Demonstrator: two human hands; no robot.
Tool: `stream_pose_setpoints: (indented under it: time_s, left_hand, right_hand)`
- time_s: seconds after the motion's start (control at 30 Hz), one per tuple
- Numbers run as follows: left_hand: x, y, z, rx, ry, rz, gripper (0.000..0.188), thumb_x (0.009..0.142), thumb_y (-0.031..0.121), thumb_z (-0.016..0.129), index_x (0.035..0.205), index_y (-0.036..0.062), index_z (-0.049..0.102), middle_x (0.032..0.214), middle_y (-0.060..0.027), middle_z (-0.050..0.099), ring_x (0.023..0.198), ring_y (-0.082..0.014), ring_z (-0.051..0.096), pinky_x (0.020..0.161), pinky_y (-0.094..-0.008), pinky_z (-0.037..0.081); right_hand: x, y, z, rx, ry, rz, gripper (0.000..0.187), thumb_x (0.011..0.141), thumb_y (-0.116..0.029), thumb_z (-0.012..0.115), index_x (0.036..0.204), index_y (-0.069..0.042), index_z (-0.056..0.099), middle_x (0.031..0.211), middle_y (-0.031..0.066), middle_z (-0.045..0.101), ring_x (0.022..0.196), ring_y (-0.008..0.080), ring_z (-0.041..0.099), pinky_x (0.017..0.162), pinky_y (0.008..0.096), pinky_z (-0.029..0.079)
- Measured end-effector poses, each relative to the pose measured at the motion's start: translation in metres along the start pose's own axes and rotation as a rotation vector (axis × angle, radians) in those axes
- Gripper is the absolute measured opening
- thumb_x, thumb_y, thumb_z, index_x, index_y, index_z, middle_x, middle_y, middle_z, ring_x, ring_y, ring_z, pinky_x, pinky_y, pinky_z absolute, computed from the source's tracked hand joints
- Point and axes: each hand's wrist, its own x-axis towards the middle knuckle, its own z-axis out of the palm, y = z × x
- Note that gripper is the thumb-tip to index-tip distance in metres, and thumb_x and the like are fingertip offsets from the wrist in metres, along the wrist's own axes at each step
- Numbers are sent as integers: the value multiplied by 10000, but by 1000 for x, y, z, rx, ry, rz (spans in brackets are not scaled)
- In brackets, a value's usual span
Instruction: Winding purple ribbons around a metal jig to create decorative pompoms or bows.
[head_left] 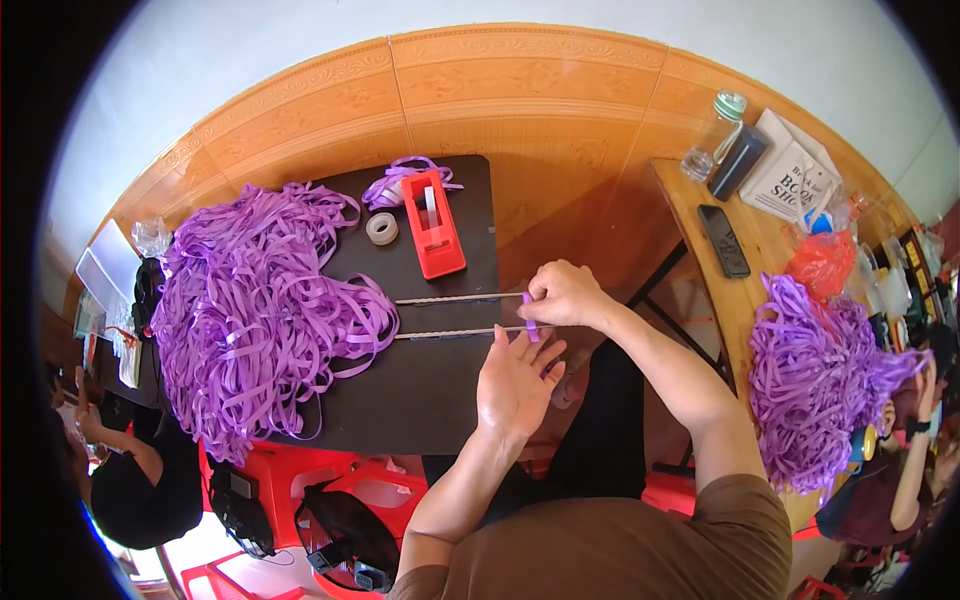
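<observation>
Two slender rods, an upper rod (pixel 460 299) and a lower rod (pixel 460 334), are seen laid roughly parallel and apart, projecting past the right edge of the dark counter (pixel 380 405). A short purple strip (pixel 531 325) is found at their near ends, set crosswise and spanning the gap between them. Its upper part is pinched in the grip of the right hand (pixel 565 294), between thumb and bent fingers, just beside the upper rod's end. Its lower part is left exposed beneath that grip, by the lower rod's end.

The grip of the left hand (pixel 515 385) is noted as unclenched, palm turned upward and fingers spread, placed just below the strip. Whether the strip is touched by these fingertips cannot be determined.

The rods' far ends are met by a large heap of purple ribbon (pixel 250 310), by which the counter's left part is covered. Beyond the rods, a red tape dispenser (pixel 436 225), a roll of tape (pixel 381 229) and a small ribbon bundle (pixel 385 188) are recorded on the same counter, well apart from both hands.
</observation>
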Motion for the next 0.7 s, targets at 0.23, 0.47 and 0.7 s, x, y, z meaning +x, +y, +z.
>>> stream_pose_setpoints:
  time_s: [0.23,0.47,0.7]
  left_hand:
    - [0,1,2,-11,-9,-10,669,956,497,371,1368,-27,309,1328,-133,401,1237,-284,366,1001,-387,283]
    - [1,0,2,-37,-14,-11,591,956,454,387,1321,-10,360,1279,-117,426,1170,-241,408,996,-374,290]
    - [1,0,4,-69,-10,-25,492,970,403,375,1304,43,398,1228,-69,441,1080,-200,434,974,-357,299]
  right_hand:
    - [-17,-26,2,-441,247,-9,212,643,-296,641,553,-104,635,594,63,605,739,268,539,667,432,331]
    - [-25,-30,10,-520,324,20,258,660,-303,639,560,-66,631,587,103,603,742,270,543,639,431,320]
    - [-27,-27,23,-530,422,18,287,698,-313,628,596,-46,654,603,119,611,746,264,549,638,432,320]
